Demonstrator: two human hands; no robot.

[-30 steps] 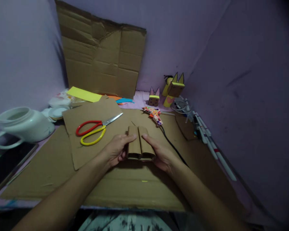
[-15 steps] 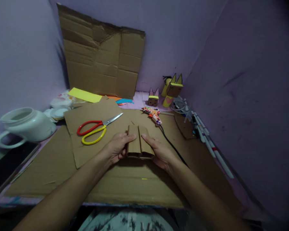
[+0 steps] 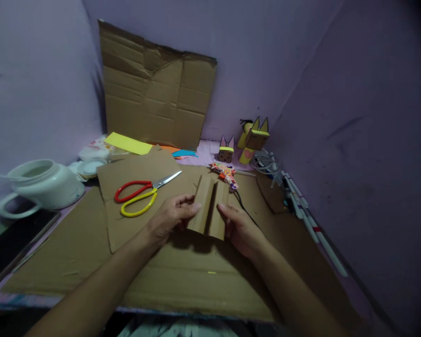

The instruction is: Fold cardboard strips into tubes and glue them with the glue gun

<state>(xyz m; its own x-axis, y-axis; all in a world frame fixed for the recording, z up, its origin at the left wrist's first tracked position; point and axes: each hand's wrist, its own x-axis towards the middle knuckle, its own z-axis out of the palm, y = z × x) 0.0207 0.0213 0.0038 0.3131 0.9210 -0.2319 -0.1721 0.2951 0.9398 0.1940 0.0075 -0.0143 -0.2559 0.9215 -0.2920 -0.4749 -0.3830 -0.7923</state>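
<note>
Between my hands is a folded piece of brown cardboard (image 3: 202,206), its two side flaps bent inward with a dark gap running between them. My left hand (image 3: 175,213) grips its left side, thumb on top of the flap and fingers underneath. On the right edge, my right hand (image 3: 239,224) holds it the same way, thumb against the other flap. Scissors (image 3: 152,186) with one red and one yellow handle lie to the left on a loose cardboard sheet (image 3: 136,238). Just beyond the folded piece rests a glue gun (image 3: 226,174) with a colourful patterned body and black cord.
A white pot (image 3: 45,185) stands at the left above a dark flat device (image 3: 21,243). Two animal-faced paper figures (image 3: 226,154) stand at the back. A big cardboard panel (image 3: 157,93) leans on the wall. White sticks (image 3: 315,234) line the right edge; yellow paper (image 3: 128,143) lies behind.
The folded cardboard has been tilted up, and its flaps have opened, widening the gap between them. Both hands still hold its sides. The whole view has shifted slightly.
</note>
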